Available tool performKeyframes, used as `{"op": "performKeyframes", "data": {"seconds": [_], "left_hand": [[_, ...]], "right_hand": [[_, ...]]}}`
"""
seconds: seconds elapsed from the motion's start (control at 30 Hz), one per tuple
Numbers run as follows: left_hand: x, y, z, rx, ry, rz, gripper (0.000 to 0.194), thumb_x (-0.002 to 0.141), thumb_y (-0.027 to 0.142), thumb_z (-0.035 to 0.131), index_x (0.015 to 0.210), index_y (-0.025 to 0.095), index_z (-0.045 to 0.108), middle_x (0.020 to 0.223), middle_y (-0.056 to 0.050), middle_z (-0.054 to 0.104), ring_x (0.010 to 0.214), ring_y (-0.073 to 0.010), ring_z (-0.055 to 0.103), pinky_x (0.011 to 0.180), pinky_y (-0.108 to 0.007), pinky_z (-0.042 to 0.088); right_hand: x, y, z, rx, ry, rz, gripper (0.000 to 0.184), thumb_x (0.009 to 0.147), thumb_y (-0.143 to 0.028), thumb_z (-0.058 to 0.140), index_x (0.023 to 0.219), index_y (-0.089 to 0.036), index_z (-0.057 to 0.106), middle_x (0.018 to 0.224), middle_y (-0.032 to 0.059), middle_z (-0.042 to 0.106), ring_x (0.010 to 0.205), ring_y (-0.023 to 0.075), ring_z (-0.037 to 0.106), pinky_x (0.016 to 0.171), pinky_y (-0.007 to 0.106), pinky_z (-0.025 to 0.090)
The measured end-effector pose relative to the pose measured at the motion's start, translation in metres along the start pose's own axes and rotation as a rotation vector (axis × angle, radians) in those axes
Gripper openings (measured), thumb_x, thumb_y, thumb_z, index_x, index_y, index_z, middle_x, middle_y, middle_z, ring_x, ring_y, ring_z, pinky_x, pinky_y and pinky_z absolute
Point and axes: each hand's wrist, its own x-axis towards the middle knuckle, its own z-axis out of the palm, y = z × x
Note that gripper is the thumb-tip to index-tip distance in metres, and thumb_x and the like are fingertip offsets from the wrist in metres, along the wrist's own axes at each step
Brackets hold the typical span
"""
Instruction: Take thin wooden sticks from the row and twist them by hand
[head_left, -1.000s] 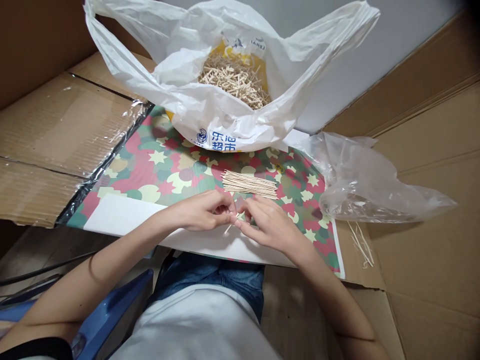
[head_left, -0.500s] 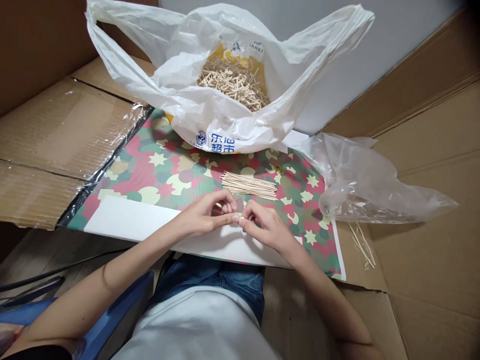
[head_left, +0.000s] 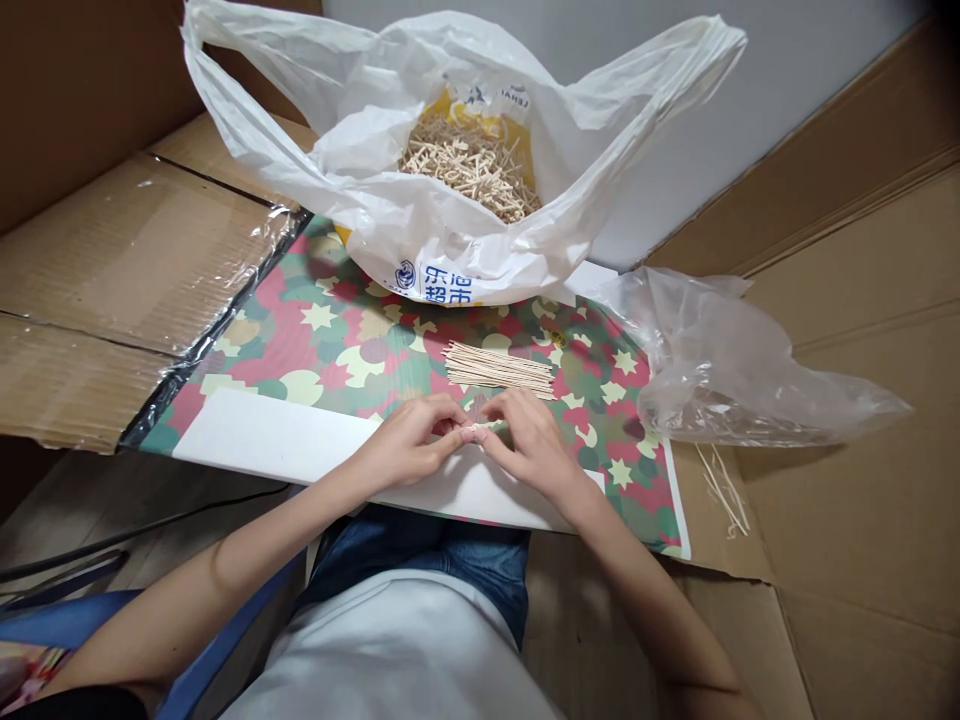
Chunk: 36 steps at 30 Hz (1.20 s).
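Observation:
My left hand (head_left: 416, 435) and my right hand (head_left: 529, 440) meet over the near part of the patterned board. Both are closed in a pinch, thumbs and fingertips nearly touching. Between them is a small pale strand (head_left: 475, 428), mostly hidden by the fingers. Just beyond the hands lies a flat bundle of thin, pale, straight strands (head_left: 499, 370), side by side. Behind it stands a white plastic carrier bag (head_left: 480, 255), its mouth wide and holding a heap of short pale twisted pieces (head_left: 469, 165).
Beneath the hands, a white strip (head_left: 277, 435) runs along the near edge of the camouflage-patterned board (head_left: 270, 345). A clear plastic bag (head_left: 750, 360) lies at the right, with a few loose strands (head_left: 724, 490) beside it. Cardboard (head_left: 862, 400) rises on the right; more cardboard (head_left: 127, 260) is at left.
The fingertips of both hands have shifted slightly while pinched together, and the right fingers now reach a little farther forward. The bundle and bags stay in place.

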Motion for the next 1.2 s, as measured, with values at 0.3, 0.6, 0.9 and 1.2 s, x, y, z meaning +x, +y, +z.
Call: {"op": "performKeyframes", "data": {"seconds": [0.3, 0.6, 0.9, 1.2], "left_hand": [[-0.002, 0.006, -0.007, 0.011, -0.129, -0.021, 0.018, 0.08, 0.027, 0.051, 0.084, 0.013, 0.063, 0.078, -0.004, 0.062, 0.075, -0.0153, 0.055, 0.07, -0.026, 0.043], [-0.009, 0.007, -0.002, 0.291, 0.087, 0.251, 0.017, 0.086, 0.023, 0.045, 0.087, 0.015, 0.06, 0.08, -0.004, 0.055, 0.078, -0.0158, 0.051, 0.069, -0.027, 0.039], [-0.01, 0.006, -0.013, 0.651, 0.139, 0.603, 0.013, 0.083, 0.019, 0.048, 0.086, 0.018, 0.06, 0.075, -0.004, 0.056, 0.067, -0.0156, 0.047, 0.063, -0.03, 0.032], [-0.013, 0.009, -0.016, 0.252, 0.055, 0.514, 0.016, 0.082, 0.013, 0.044, 0.086, 0.015, 0.059, 0.071, -0.004, 0.055, 0.067, -0.0136, 0.049, 0.063, -0.026, 0.039]], "right_hand": [[-0.001, -0.006, -0.002, -0.174, -0.012, -0.157, 0.018, 0.083, -0.02, 0.041, 0.066, -0.019, 0.046, 0.062, 0.0012, 0.052, 0.065, 0.0162, 0.042, 0.064, 0.029, 0.032], [0.003, -0.007, -0.01, 0.549, -0.249, 0.384, 0.016, 0.079, -0.027, 0.046, 0.066, -0.019, 0.046, 0.058, -0.0037, 0.05, 0.056, 0.0111, 0.043, 0.054, 0.023, 0.029], [0.005, 0.009, -0.003, 1.129, -0.402, 0.463, 0.016, 0.078, -0.03, 0.053, 0.066, -0.019, 0.051, 0.06, -0.0026, 0.051, 0.062, 0.0118, 0.046, 0.061, 0.023, 0.036], [0.008, 0.009, 0.006, 1.405, -0.512, 0.48, 0.007, 0.073, -0.016, 0.052, 0.066, -0.019, 0.053, 0.056, -0.0029, 0.049, 0.051, 0.0104, 0.044, 0.053, 0.024, 0.037]]}}
